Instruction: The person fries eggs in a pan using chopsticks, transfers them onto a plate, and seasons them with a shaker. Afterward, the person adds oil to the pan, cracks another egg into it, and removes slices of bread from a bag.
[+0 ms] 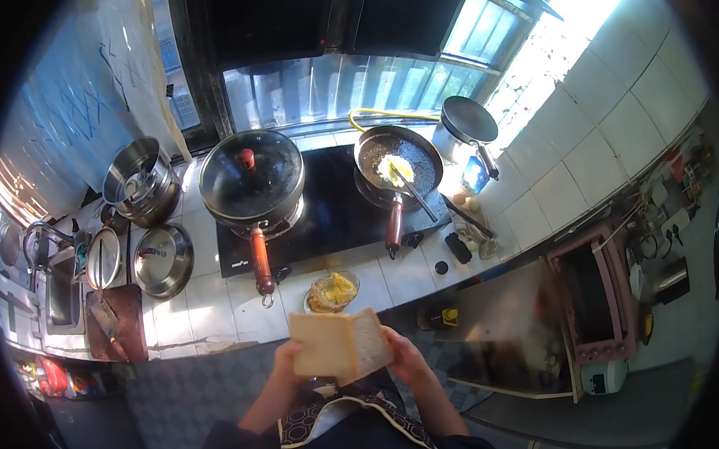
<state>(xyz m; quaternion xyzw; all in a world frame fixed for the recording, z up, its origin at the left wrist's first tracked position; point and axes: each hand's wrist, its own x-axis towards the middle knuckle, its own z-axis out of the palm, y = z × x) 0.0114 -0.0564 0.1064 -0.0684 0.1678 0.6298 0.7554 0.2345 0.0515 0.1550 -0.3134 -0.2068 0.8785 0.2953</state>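
Observation:
In front of my body I hold slices of white bread (322, 346) with both hands. My left hand (286, 358) grips the left edge, fingers mostly hidden behind the bread. On the other side my right hand (406, 359) is closed on a second bread slice (373, 348), which is angled against the first. Just beyond the bread, a small plate (356, 286) on the counter edge carries yellow food (337, 289), perhaps cooked egg. A frying pan (370, 150) on the stove contains an egg (395, 169), with a dark utensil (420, 199) resting in it.
A lidded pan (250, 177) sits on the left of the black stove (326, 192). Left of it are a steel lid (168, 261), stacked pots (143, 185), a cutting board with a knife (117, 327) and a sink (62, 301). A pot (467, 125) and eggs (463, 200) stand right.

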